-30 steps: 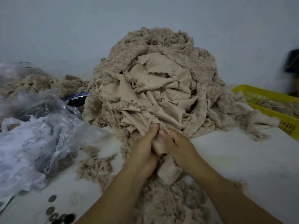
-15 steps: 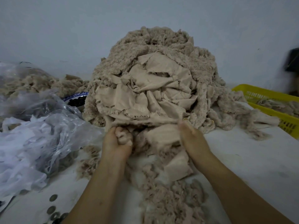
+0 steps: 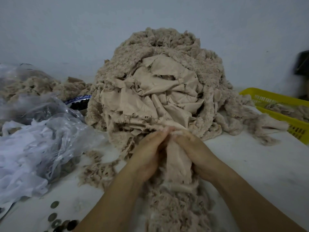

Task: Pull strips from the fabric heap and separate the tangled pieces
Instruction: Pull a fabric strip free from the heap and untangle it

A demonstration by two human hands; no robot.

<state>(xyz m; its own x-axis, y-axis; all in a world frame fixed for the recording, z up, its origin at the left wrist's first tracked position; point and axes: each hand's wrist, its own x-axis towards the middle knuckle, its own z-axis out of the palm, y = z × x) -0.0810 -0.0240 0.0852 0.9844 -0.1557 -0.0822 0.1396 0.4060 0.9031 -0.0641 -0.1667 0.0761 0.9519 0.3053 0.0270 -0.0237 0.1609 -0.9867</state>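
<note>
A tall beige fabric heap [image 3: 158,84] of fuzzy strips and smooth crumpled pieces stands at the middle of the white table [image 3: 250,164]. My left hand [image 3: 147,154] and my right hand [image 3: 195,153] are close together at the heap's lower front edge. Both pinch the top of one beige strip [image 3: 178,164], which hangs down between them toward me. Their fingertips meet at the base of the heap and are blurred. Loose fuzzy strips [image 3: 175,208] lie in a pile under my wrists.
A clear plastic bag with white scraps [image 3: 33,148] fills the left side. Behind it lie more beige scraps [image 3: 33,84] and a blue-rimmed bowl [image 3: 78,101]. A yellow basket [image 3: 275,108] holding scraps stands at the right. Several round metal discs [image 3: 56,220] lie at the near left.
Half a second ago my hands were spread apart, stretching a piece sideways. They have come back together at the heap's front edge and hold one strip between them.
</note>
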